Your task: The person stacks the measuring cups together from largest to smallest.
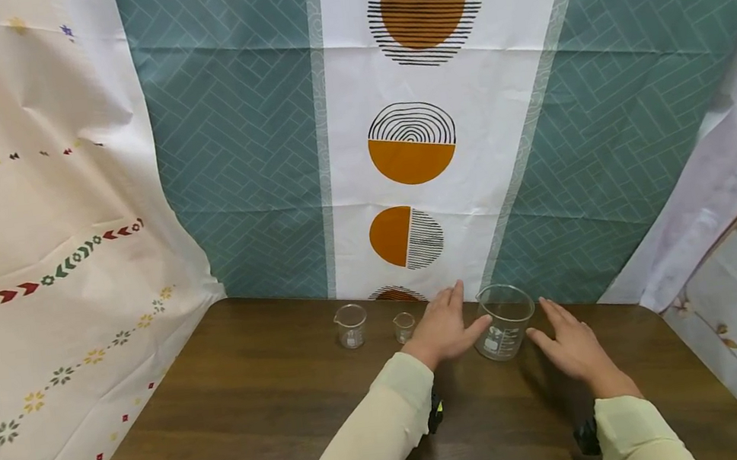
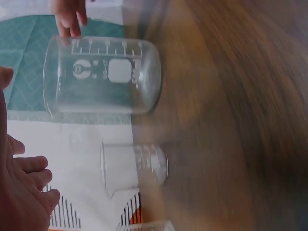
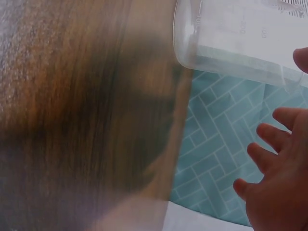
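A large glass beaker (image 1: 506,328) with white markings stands upright near the back of the table, between my two hands. My left hand (image 1: 444,330) is at its left side, fingers extended and thumb reaching toward the glass. On the other side my right hand (image 1: 570,343) has its fingers spread, thumb near the beaker wall. Neither hand is curled around the glass. In the left wrist view a smaller beaker (image 2: 134,166) stands beside the large beaker (image 2: 101,74). The right wrist view has my right hand (image 3: 284,163) just beyond the beaker's side (image 3: 231,43).
Left of my left hand, a tiny beaker (image 1: 404,327) and a somewhat bigger small beaker (image 1: 351,328) stand on the brown wooden table (image 1: 259,404). Patterned cloth (image 1: 243,161) hangs directly behind the table, with more cloth at both sides.
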The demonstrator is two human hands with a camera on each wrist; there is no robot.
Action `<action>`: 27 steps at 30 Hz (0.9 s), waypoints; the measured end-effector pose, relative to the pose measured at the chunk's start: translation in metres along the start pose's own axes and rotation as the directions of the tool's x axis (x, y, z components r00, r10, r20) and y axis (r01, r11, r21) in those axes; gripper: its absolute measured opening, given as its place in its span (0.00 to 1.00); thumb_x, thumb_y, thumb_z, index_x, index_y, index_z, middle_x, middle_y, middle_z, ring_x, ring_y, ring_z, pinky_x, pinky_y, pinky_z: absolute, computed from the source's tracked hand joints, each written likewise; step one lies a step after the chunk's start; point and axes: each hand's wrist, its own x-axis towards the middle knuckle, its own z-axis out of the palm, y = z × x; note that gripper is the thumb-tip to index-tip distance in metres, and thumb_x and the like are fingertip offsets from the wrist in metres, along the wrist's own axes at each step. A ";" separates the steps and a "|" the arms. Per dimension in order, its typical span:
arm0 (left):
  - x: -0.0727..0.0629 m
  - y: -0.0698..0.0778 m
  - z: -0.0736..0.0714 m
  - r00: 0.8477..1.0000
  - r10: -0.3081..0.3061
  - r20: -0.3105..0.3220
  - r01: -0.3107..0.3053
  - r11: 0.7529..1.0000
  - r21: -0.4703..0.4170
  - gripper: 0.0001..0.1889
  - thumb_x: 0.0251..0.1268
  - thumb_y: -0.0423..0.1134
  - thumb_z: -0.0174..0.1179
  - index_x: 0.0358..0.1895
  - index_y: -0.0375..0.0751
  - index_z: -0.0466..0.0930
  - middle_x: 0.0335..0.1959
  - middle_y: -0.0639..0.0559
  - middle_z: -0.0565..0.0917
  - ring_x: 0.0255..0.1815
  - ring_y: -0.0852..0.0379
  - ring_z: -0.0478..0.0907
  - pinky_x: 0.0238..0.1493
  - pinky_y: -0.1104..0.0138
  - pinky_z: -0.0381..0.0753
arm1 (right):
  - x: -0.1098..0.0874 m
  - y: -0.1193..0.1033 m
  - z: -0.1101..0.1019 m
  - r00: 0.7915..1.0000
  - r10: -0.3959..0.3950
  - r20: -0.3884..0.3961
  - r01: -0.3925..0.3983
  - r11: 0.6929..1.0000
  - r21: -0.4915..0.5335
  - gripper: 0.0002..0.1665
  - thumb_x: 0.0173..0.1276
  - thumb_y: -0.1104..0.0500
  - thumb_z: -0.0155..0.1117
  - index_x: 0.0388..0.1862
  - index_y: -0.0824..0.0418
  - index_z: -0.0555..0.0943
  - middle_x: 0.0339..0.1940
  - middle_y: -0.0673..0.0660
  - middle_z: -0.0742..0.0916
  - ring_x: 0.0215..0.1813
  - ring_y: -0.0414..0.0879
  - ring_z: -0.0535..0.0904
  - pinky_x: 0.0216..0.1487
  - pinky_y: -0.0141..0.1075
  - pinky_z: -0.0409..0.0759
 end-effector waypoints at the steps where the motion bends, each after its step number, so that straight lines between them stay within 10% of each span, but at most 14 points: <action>1: 0.002 0.001 0.001 1.000 -0.008 0.002 0.008 1.000 -0.025 0.45 0.69 0.67 0.42 0.78 0.42 0.44 0.76 0.42 0.58 0.77 0.49 0.55 0.75 0.59 0.56 | 0.001 0.000 0.000 1.000 0.002 0.002 -0.002 1.000 0.005 0.44 0.75 0.42 0.48 0.76 0.69 0.51 0.74 0.76 0.59 0.73 0.72 0.54 0.64 0.73 0.50; 15: 0.018 0.018 0.025 0.998 -0.064 0.005 0.062 0.954 -0.295 0.50 0.64 0.71 0.45 0.79 0.45 0.39 0.78 0.48 0.53 0.76 0.51 0.57 0.72 0.57 0.63 | 0.004 0.003 0.006 1.000 0.009 0.001 -0.009 0.998 0.062 0.44 0.75 0.41 0.46 0.76 0.69 0.50 0.75 0.74 0.58 0.73 0.73 0.55 0.66 0.72 0.49; 27: 0.024 0.017 0.041 0.987 -0.154 0.039 0.150 0.825 -0.545 0.52 0.61 0.71 0.51 0.79 0.51 0.35 0.79 0.48 0.51 0.76 0.47 0.59 0.70 0.49 0.65 | 0.010 0.002 0.012 0.999 0.005 0.046 -0.011 0.992 0.126 0.46 0.75 0.39 0.45 0.78 0.66 0.45 0.77 0.73 0.54 0.74 0.72 0.53 0.67 0.69 0.56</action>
